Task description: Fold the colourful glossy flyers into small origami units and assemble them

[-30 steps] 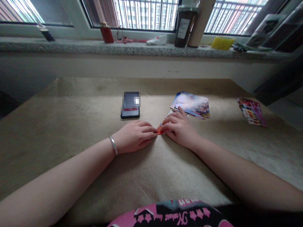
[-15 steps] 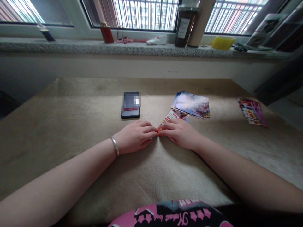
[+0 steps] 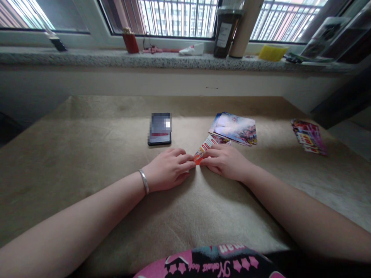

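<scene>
A small folded printed paper [image 3: 203, 148], red and white, lies on the beige cloth-covered table [image 3: 87, 139] between my two hands. My left hand [image 3: 169, 170], with a silver bangle on its wrist, rests fingers curled and pinches the paper's near red corner. My right hand [image 3: 227, 162] lies over the paper's right side, its fingers pressed together on it. A black phone [image 3: 159, 129] lies just beyond my left hand. A stack of colourful printed sheets [image 3: 236, 128] lies just beyond my right hand.
Another printed sheet [image 3: 308, 136] lies at the table's far right. A stone windowsill [image 3: 116, 58] runs behind the table and carries a red cup [image 3: 130, 41], a dark jar [image 3: 226, 33], a cardboard tube [image 3: 245, 27] and a yellow sponge [image 3: 272, 53].
My right hand has slid back and to the right, uncovering more of the folded paper. My left hand has shifted slightly right, still pinching the corner.
</scene>
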Tool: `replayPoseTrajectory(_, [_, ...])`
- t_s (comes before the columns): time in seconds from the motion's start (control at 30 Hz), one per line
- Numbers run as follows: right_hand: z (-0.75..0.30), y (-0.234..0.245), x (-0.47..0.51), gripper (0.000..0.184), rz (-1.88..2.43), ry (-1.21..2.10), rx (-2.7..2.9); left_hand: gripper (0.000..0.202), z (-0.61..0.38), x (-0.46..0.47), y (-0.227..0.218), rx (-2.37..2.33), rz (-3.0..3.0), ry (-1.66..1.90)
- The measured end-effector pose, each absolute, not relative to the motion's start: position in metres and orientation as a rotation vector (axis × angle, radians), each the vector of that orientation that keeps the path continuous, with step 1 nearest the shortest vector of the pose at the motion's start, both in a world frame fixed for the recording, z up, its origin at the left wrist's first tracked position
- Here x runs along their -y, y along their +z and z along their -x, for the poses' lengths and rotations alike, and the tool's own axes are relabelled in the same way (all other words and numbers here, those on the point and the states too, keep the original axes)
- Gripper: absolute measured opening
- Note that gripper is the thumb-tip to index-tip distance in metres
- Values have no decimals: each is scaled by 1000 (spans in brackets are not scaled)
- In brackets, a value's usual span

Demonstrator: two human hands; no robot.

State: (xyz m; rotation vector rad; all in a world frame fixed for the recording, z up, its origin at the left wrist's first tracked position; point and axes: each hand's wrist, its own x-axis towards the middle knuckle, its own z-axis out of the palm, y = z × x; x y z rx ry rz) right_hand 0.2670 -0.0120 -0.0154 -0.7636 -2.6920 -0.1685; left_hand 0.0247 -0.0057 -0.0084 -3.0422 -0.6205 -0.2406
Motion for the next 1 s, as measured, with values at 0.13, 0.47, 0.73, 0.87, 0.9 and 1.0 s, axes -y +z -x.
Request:
replayPoseTrajectory(0.13, [-266, -15, 12, 23, 765, -183, 2694, 26, -26, 6, -7, 634, 3043, -240])
replayPoseTrajectory(0.47, [-269, -16, 14, 24, 775, -184, 2711, 23, -15, -6, -5, 488, 3221, -346])
replayPoseTrajectory(0.73, [-268, -15, 14, 25, 779, -137, 2686, 23, -13, -8, -6, 462, 3247, -341])
replayPoseTrajectory(0.87, [-264, -19, 15, 25, 791, -72, 2660, 24, -13, -9, -8, 481, 3219, -348])
replayPoseTrajectory(0.9, [-263, -20, 15, 26, 789, -68, 2651, 26, -13, -9, -8, 491, 3208, -354])
replayPoseTrajectory(1.0, [-258, -22, 15, 26, 795, -73, 2639, 29, -14, -10, -8, 470, 3178, -368])
